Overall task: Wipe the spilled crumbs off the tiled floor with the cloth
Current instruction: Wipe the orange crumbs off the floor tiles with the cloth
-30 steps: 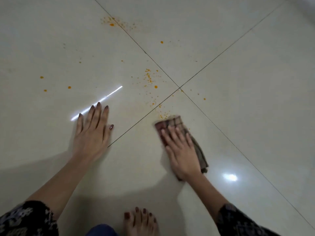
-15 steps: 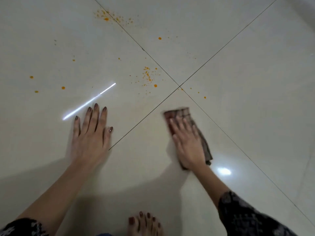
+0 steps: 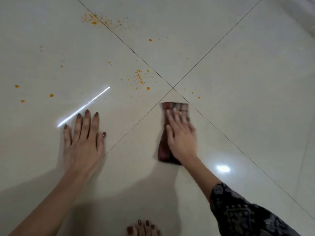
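Note:
A folded brown checked cloth (image 3: 176, 107) lies flat on the pale tiled floor (image 3: 238, 82), just below where the grout lines cross. My right hand (image 3: 181, 135) presses down on it with flat fingers, blurred by motion. My left hand (image 3: 83, 140) rests palm down on the floor to the left, fingers spread, holding nothing. Orange crumbs (image 3: 140, 79) are scattered beyond the cloth, left of the grout crossing. A second patch of crumbs (image 3: 100, 19) lies further away at the top, and single crumbs (image 3: 51, 95) dot the far left.
My bare toes (image 3: 144, 229) show at the bottom edge between my arms. Dark grout lines (image 3: 173, 87) cross in the middle of the floor. A few small crumbs (image 3: 198, 97) sit right of the crossing. Bright light reflections (image 3: 222, 168) glare on the tiles.
My right hand has pushed the cloth forward and a little right, toward the grout crossing; crumbs that lay just ahead of it are no longer visible. My left hand stays planted.

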